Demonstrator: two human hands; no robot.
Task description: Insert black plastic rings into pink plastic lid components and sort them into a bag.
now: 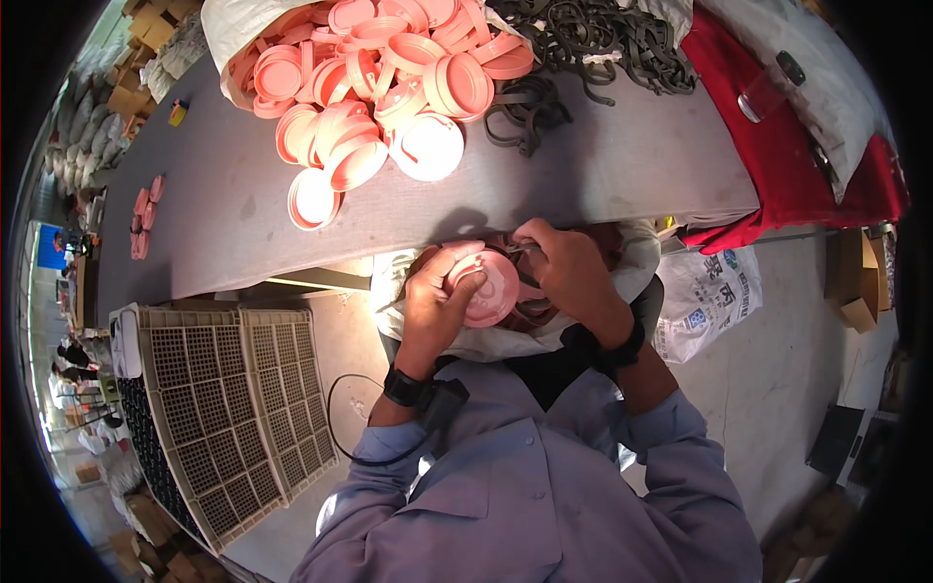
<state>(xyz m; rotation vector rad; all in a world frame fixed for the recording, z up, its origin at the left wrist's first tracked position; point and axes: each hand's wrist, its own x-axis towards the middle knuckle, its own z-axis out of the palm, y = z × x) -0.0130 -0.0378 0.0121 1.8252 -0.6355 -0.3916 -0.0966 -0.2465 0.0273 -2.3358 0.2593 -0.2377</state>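
Note:
My left hand (437, 296) grips a round pink lid (496, 291) by its side, the thumb lying across its face. Close by on the right, my right hand (573, 272) is closed with its fingers curled near the lid's edge; what it pinches is too small to make out. Below both hands an open white sack (544, 342) rests at my lap, with pink and dark pieces inside. On the table ahead, a heap of pink lids (355, 92) spills from another white sack (229, 44). Beside it lie dark rubbery straps (622, 49) in a tangle.
The grey table (233, 209) ends just beyond my hands. Several small pink pieces (146, 216) lie at its left. A plastic crate (233, 408) stands at my left, a white printed bag (709, 301) on the floor at right. Red cloth (729, 107) covers the table's right end.

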